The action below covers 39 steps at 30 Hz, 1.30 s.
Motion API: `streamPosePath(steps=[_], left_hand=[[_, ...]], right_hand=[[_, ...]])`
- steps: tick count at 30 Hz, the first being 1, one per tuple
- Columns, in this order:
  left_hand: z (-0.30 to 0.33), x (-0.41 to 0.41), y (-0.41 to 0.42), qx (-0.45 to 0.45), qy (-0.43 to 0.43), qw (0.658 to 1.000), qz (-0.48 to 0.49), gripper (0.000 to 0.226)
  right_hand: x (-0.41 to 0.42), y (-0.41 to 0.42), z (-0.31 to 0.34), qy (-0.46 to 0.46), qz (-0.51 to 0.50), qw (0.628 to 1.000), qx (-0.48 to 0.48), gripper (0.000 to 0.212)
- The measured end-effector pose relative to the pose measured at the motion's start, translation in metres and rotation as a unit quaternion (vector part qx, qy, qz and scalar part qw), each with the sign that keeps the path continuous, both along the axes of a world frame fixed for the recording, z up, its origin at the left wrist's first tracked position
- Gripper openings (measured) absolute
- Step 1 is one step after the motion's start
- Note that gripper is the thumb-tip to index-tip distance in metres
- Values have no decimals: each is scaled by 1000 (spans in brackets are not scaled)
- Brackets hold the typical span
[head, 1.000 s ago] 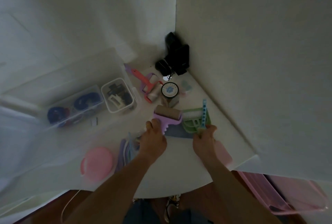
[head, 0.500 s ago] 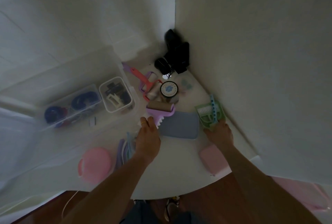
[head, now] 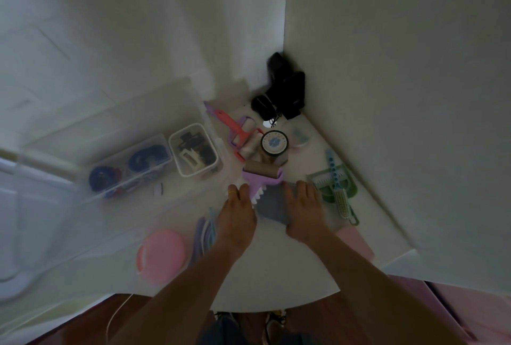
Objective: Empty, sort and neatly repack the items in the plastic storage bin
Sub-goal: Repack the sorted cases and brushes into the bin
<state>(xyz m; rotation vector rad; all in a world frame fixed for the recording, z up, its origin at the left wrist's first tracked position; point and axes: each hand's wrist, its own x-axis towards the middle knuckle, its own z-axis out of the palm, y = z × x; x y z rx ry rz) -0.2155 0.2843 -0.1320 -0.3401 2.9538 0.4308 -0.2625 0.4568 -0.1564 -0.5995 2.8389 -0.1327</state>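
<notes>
A: How far along does the sorting look?

B: Mid-way, I'd judge. The clear storage bin [head: 143,134] sits at centre left of the frame and holds two small inner tubs: one with blue round things [head: 130,170], one with dark clips [head: 193,151]. Much is spread on the white table [head: 276,275] outside it

A: What exactly lies out?

B: A purple lint roller [head: 262,176] at centre, a red-handled roller [head: 240,134] above it, a round tin [head: 274,143] just beside those, a green comb set [head: 336,187] at centre right, a pink round case [head: 161,254] at lower left, and a grey flat pouch [head: 273,206] between the hands

A: And the hands?

B: The left hand [head: 237,220] has its fingers curled round the purple roller's handle, gripping it. The right hand [head: 304,212] lies on the grey pouch; its fingers reach forward over it, but in the dim light I cannot tell whether they pinch the edge or only press

A: What is left, then?

B: As I read it, emptying is largely done and grouping is under way; nearly all the loose items have yet to go back in the bin neatly
</notes>
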Motion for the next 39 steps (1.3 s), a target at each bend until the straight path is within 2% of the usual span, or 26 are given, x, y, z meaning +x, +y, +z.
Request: streamPosePath(steps=[5, 12, 15, 17, 18, 20, 23, 25, 26, 28, 31, 35, 37, 39], left_hand=[[5, 1, -1, -9, -1, 1000, -15, 51], [2, -1, 5, 24, -19, 998, -51, 59], [9, -1, 10, 56, 34, 996, -55, 59], [21, -1, 13, 137, 96, 985, -32, 50], [35, 0, 15, 213, 119, 970, -4, 42], [62, 1, 17, 379, 102, 917, 66, 32], [111, -4, 18, 544, 82, 817, 175, 26], [146, -7, 20, 641, 13, 732, 230, 34], [161, -8, 20, 668, -29, 709, 226, 43], [181, -8, 21, 702, -76, 678, 205, 51], [194, -9, 16, 743, -78, 635, 198, 49], [197, -5, 9, 753, -80, 620, 207, 49], [200, -3, 7, 749, -76, 616, 231, 44], [204, -4, 4, 739, -68, 621, 251, 41]], right_hand=[[34, 9, 4, 13, -31, 997, -73, 99], [40, 42, 52, 40, 17, 994, -97, 95], [28, 61, 76, -5, 28, 991, -134, 98], [15, 70, 97, -35, 38, 982, -184, 97], [7, 73, 110, -53, 41, 975, -214, 96], [-7, 76, 145, -88, 36, 961, -260, 92], [-22, 75, 196, -117, 50, 952, -277, 81], [-27, 71, 220, -137, 72, 949, -274, 75], [-28, 68, 230, -149, 80, 947, -275, 72], [-30, 62, 243, -158, 84, 946, -269, 70], [-26, 57, 256, -140, 88, 949, -269, 66], [-14, 58, 260, -128, 69, 946, -290, 61], [-8, 61, 257, -112, 20, 927, -358, 52], [0, 67, 245, -49, -85, 876, -472, 32]])
